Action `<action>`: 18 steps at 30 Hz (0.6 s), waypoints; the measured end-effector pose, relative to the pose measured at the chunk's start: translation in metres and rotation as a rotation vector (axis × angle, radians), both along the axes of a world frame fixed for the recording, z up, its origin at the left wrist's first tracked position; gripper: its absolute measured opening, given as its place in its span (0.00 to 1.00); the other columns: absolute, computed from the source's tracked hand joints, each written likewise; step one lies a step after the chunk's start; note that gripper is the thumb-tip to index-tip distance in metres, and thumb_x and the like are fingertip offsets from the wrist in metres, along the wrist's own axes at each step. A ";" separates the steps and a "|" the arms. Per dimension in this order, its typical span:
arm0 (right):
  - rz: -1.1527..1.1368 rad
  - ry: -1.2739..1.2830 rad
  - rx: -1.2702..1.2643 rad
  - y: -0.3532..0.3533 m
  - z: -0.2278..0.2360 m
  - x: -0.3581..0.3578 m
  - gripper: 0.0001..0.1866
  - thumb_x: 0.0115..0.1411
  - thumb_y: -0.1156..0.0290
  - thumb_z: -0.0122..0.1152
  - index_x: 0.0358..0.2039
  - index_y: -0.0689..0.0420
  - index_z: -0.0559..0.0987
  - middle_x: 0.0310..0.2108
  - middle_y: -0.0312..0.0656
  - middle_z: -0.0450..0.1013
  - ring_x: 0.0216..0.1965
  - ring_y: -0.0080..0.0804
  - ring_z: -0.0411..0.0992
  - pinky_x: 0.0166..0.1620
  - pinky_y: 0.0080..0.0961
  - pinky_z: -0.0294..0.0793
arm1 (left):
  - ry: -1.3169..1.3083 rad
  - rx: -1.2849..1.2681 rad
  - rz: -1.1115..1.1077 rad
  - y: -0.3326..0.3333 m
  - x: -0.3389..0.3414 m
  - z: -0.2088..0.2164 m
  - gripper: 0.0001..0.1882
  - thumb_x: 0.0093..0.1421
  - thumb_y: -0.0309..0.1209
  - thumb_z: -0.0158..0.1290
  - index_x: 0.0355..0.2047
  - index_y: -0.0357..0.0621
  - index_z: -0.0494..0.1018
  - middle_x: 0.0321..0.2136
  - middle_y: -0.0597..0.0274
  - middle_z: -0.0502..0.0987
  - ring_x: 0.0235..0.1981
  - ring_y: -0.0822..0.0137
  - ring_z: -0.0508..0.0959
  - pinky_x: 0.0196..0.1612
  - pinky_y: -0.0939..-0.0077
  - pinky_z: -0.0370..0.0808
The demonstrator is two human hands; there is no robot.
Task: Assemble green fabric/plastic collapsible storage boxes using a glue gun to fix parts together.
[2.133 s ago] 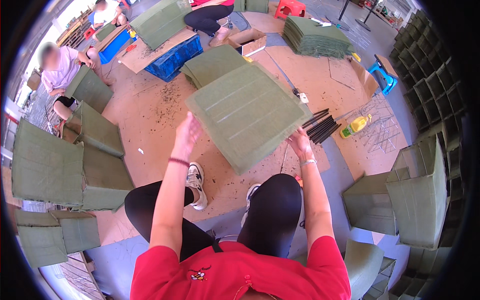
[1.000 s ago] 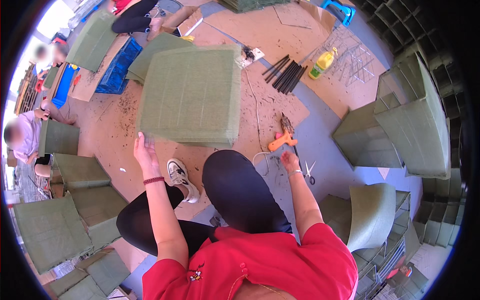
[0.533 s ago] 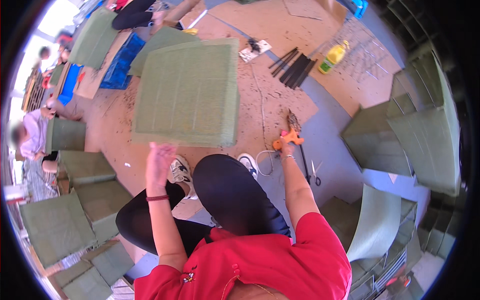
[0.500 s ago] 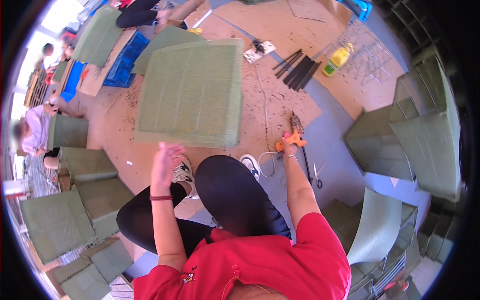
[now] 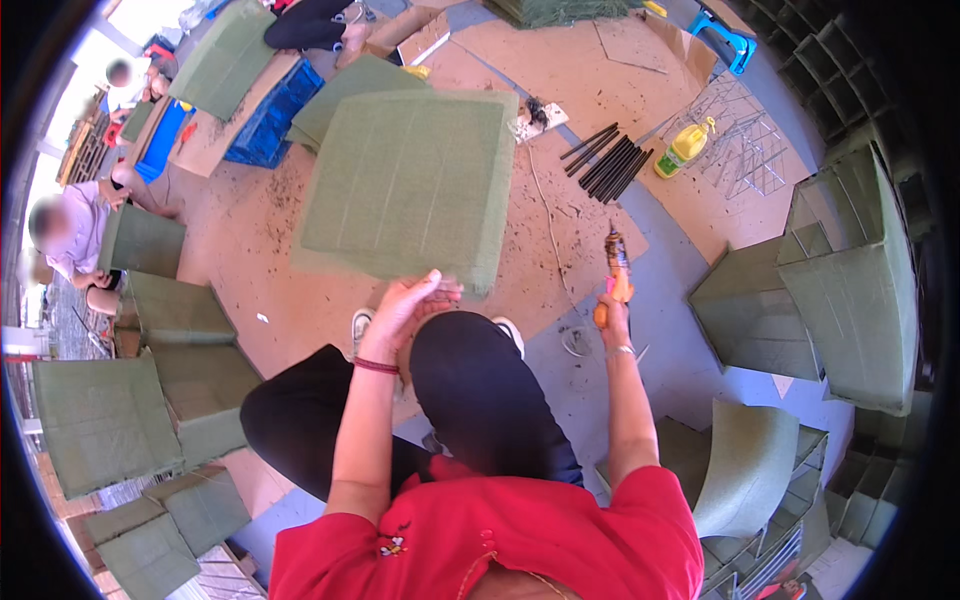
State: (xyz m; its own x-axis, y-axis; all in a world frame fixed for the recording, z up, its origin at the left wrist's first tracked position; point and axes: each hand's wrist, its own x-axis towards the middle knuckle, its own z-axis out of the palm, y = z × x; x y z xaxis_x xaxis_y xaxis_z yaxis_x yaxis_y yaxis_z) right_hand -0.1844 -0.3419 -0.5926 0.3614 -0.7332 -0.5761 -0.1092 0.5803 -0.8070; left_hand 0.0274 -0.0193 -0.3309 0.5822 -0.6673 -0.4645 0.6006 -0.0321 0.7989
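Note:
A large green mesh-covered panel (image 5: 410,180) lies flat in front of me, on top of another green piece. At its near edge is my left hand (image 5: 415,305), fingers apart and stretched to the right; contact with the edge is unclear. To the right, my right hand (image 5: 614,318) is closed around the handle of an orange glue gun (image 5: 619,280). Its dark, stained nozzle points away from me. A pale cord (image 5: 548,215) runs along the floor from a white power strip (image 5: 542,120).
Black glue sticks (image 5: 615,172) and a yellow bottle (image 5: 685,148) lie beyond the glue gun, near a wire frame (image 5: 740,150). Green mesh-covered boxes (image 5: 745,310) stand on the right, with more boxes (image 5: 200,385) on the left. A person (image 5: 75,235) sits at far left.
My right hand has moved right with the glue gun, whose nozzle now points forward. My left hand has moved right to the panel's near edge. The whole view has shifted slightly.

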 end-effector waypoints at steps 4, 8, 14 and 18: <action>0.219 -0.130 -0.178 0.015 0.148 0.013 0.18 0.44 0.76 0.59 0.39 0.59 0.69 0.23 0.33 0.66 0.19 0.21 0.65 0.22 0.16 0.65 | -0.032 -0.011 -0.010 -0.008 -0.001 -0.013 0.21 0.58 0.39 0.54 0.40 0.30 0.72 0.35 0.50 0.78 0.37 0.64 0.78 0.41 0.75 0.74; 0.321 -0.183 -0.431 0.010 0.227 0.041 0.18 0.43 0.76 0.61 0.37 0.61 0.72 0.26 0.32 0.69 0.23 0.19 0.66 0.27 0.19 0.66 | -0.116 -0.012 0.007 -0.022 -0.011 -0.009 0.19 0.58 0.38 0.54 0.41 0.31 0.73 0.35 0.51 0.78 0.38 0.67 0.78 0.41 0.78 0.73; 0.402 -0.002 -0.559 0.000 0.248 0.118 0.22 0.40 0.72 0.65 0.38 0.62 0.73 0.27 0.36 0.71 0.27 0.24 0.69 0.32 0.22 0.69 | -0.158 -0.068 0.072 -0.018 -0.004 -0.026 0.15 0.57 0.33 0.55 0.39 0.33 0.74 0.36 0.56 0.78 0.38 0.68 0.77 0.41 0.75 0.75; 0.470 0.123 -0.647 -0.011 0.254 0.150 0.22 0.39 0.71 0.66 0.37 0.64 0.74 0.28 0.38 0.72 0.28 0.27 0.70 0.34 0.24 0.70 | -0.186 -0.070 0.096 -0.017 -0.004 -0.027 0.17 0.56 0.34 0.57 0.39 0.33 0.75 0.36 0.58 0.77 0.37 0.70 0.76 0.41 0.75 0.74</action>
